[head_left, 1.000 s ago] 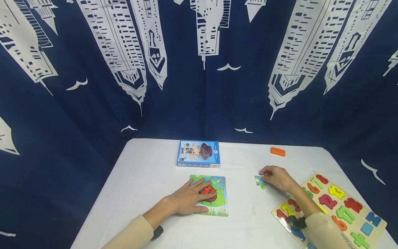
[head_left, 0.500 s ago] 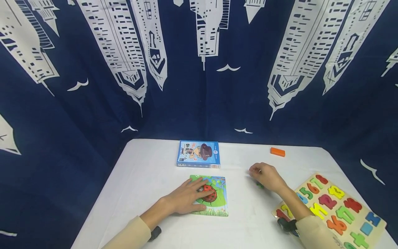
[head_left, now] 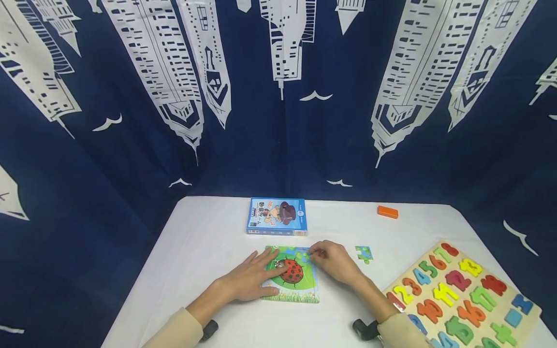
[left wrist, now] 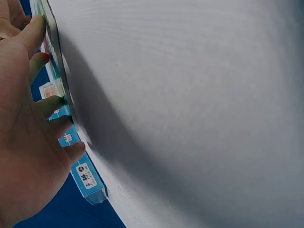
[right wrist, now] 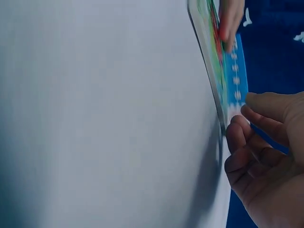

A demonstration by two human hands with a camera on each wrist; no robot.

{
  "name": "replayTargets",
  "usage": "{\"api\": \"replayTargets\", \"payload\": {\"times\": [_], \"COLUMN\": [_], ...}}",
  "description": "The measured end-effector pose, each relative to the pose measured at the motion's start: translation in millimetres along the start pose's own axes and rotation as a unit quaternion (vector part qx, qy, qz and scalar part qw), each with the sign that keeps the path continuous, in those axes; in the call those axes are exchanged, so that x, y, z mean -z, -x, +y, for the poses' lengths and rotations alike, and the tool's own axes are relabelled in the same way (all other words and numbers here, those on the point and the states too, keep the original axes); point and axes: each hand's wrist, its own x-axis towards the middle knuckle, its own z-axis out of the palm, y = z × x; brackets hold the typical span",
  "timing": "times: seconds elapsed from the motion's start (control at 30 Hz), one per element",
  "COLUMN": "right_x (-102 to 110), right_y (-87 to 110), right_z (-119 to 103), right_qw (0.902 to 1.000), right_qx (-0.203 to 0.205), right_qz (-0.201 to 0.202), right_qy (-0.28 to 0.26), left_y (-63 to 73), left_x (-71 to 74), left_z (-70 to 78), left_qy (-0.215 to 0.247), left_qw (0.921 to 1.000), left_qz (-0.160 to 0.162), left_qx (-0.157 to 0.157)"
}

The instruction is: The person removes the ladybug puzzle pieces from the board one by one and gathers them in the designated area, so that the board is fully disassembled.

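Observation:
My left hand [head_left: 247,281] lies spread on the left side of a ladybug jigsaw puzzle [head_left: 304,285], fingers straight. In the left wrist view those fingertips [left wrist: 56,102] touch the puzzle along its edge. My right hand [head_left: 334,261] is at the puzzle's upper right corner, thumb and fingers curled together. The right wrist view shows the curled right hand [right wrist: 273,152] beside the puzzle's edge [right wrist: 209,66]; whether a small piece is between the fingertips is hidden. A loose blue and green puzzle piece [head_left: 364,253] lies on the table to the right.
Behind the puzzle is a blue boxed game [head_left: 277,216]. An orange block [head_left: 388,212] sits near the back edge of the white table [head_left: 209,232]. At the right, a wooden number board [head_left: 472,270] partly underlies the right sleeve.
My right hand has moved left from beside the loose piece to the puzzle's upper right corner. That piece stays on the table. The left hand has slid slightly left on the puzzle.

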Motion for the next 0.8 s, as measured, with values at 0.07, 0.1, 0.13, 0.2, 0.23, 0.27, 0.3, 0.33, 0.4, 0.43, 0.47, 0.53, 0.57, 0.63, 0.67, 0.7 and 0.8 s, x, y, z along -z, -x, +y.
{"api": "replayTargets", "payload": {"times": [0.07, 0.1, 0.13, 0.2, 0.23, 0.27, 0.3, 0.33, 0.4, 0.43, 0.47, 0.53, 0.57, 0.63, 0.67, 0.7, 0.8], "right_x": [-7.4, -10.4, -12.7, -16.0, -17.2, -18.1, -19.0, -19.7, -20.9, -21.5, -22.2, -23.1, -23.5, -24.4, -24.7, -24.9, -25.4], "right_y": [-0.8, -1.6, -2.2, -3.3, -3.8, -4.2, -4.4, -4.5, -4.5, -4.4, -4.6, -5.2, -5.7, -7.0, -7.7, -8.5, -10.8], "right_z": [-5.0, -6.9, -8.8, -12.4, -14.0, -15.3, -16.4, -17.7, -19.5, -20.4, -20.9, -22.8, -23.9, -25.7, -26.5, -27.3, -28.1], "right_qw": [0.9998, 0.9997, 0.9996, 0.9995, 0.9994, 0.9993, 0.9992, 0.9992, 0.999, 0.9989, 0.9988, 0.9987, 0.9986, 0.9984, 0.9983, 0.9983, 0.9985], "right_qx": [0.011, 0.016, 0.019, 0.021, 0.023, 0.024, 0.025, 0.025, 0.026, 0.027, 0.028, 0.033, 0.036, 0.04, 0.04, 0.039, 0.03], "right_qz": [-0.011, -0.015, -0.018, -0.022, -0.023, -0.027, -0.029, -0.032, -0.036, -0.038, -0.038, -0.038, -0.038, -0.04, -0.042, -0.042, -0.044], "right_qy": [-0.009, -0.011, -0.011, -0.011, -0.011, -0.012, -0.01, -0.009, -0.006, -0.007, -0.006, -0.005, -0.004, 0.0, 0.003, 0.005, 0.013], "left_y": [0.6, 1.0, 1.2, 1.4, 1.5, 1.4, 1.3, 1.3, 1.3, 1.4, 1.3, 1.5, 1.6, 1.8, 1.8, 1.9, 1.6], "left_x": [0.0, 0.3, 0.4, 0.8, 0.7, 0.6, 0.4, 0.2, -0.3, -0.5, -0.5, -0.3, -0.1, 0.3, 0.5, 0.8, 1.2], "left_z": [0.1, 0.3, 0.4, 1.0, 1.2, 1.3, 1.5, 1.6, 1.9, 2.1, 2.2, 2.4, 2.3, 2.2, 2.2, 2.1, 1.9], "left_qy": [-0.002, -0.006, -0.009, -0.014, -0.017, -0.019, -0.022, -0.024, -0.028, -0.031, -0.032, -0.036, -0.038, -0.04, -0.04, -0.04, -0.038], "left_qw": [1.0, 1.0, 0.9999, 0.9999, 0.9998, 0.9998, 0.9997, 0.9997, 0.9996, 0.9995, 0.9994, 0.9992, 0.9991, 0.999, 0.999, 0.999, 0.999], "left_qz": [0.002, 0.002, 0.003, 0.003, 0.003, 0.002, 0.0, -0.001, -0.007, -0.008, -0.01, -0.013, -0.015, -0.017, -0.018, -0.02, -0.024], "left_qx": [-0.002, -0.003, -0.004, -0.004, -0.005, -0.005, -0.004, -0.004, -0.003, -0.004, -0.003, -0.003, -0.003, -0.002, -0.001, -0.001, 0.001]}}
